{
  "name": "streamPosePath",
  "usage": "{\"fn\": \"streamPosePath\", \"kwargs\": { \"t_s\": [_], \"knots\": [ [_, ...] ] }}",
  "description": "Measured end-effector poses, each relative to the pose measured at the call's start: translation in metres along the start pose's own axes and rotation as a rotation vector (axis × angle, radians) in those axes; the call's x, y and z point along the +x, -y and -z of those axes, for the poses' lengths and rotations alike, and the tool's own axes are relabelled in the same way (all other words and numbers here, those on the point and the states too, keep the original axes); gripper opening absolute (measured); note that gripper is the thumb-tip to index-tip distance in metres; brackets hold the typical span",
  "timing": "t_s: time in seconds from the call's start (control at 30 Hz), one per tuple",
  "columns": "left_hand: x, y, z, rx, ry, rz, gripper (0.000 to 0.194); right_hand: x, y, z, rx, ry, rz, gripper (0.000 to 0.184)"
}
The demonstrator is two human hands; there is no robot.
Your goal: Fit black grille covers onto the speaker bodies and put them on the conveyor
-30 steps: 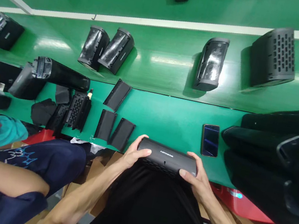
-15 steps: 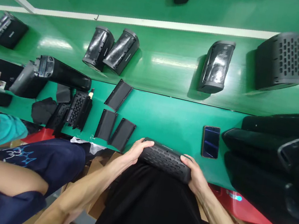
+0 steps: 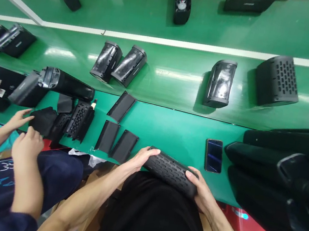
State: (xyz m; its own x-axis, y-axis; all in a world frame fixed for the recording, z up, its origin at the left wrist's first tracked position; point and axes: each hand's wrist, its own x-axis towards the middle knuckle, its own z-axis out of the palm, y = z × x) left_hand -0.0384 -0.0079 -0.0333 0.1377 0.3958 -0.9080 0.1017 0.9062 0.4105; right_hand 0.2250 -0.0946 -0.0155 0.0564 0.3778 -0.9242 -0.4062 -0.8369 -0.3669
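Here, a slotted black casing (image 3: 173, 171) is gripped by left hand (image 3: 141, 158) and right hand (image 3: 199, 186).
Seemingly assembled; three left-side panels (image 3: 107, 136) are left loose.

In this room illumination is bright, apparently from overhead: elongated white reflections lie on the glossy green surface (image 3: 174, 89) beyond the left hand (image 3: 138, 159) and right hand (image 3: 200, 187), and the glossy-fronted unit (image 3: 220, 83) ahead of the right hand carries glare on its front and casts a soft shadow toward the left hand's side. Right of the right hand, black cases (image 3: 259, 164) lose most surface detail to darkness. Focus is adequate at both hands; the far margins around them appear stretched and soft.
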Motion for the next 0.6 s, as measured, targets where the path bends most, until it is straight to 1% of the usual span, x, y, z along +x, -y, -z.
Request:
{"fn": "streamPosePath", "kwargs": {
  "t_s": [0.07,0.13,0.23,0.33,0.47,0.6],
  "knots": [
    [0.000,-0.004,-0.001,0.010,0.029,0.085,0.053,0.001,0.004,-0.003,-0.009,-0.018,-0.064,0.062],
    [-0.001,-0.009,-0.001,0.009,0.051,0.151,0.054,0.001,0.007,-0.006,-0.007,-0.021,-0.087,0.059],
    [-0.001,-0.015,-0.001,-0.005,0.016,0.208,0.050,0.000,0.009,-0.010,0.005,-0.023,-0.092,0.057],
    [0.001,-0.020,-0.002,-0.019,-0.023,0.235,0.043,0.001,0.009,-0.012,0.014,-0.033,-0.089,0.055],
    [0.004,-0.023,-0.004,-0.013,-0.039,0.253,0.038,0.006,0.008,-0.011,0.013,-0.025,-0.111,0.048],
    [0.002,-0.024,-0.004,0.008,-0.045,0.251,0.040,0.010,0.006,-0.007,0.011,-0.014,-0.147,0.043]
  ]
}}
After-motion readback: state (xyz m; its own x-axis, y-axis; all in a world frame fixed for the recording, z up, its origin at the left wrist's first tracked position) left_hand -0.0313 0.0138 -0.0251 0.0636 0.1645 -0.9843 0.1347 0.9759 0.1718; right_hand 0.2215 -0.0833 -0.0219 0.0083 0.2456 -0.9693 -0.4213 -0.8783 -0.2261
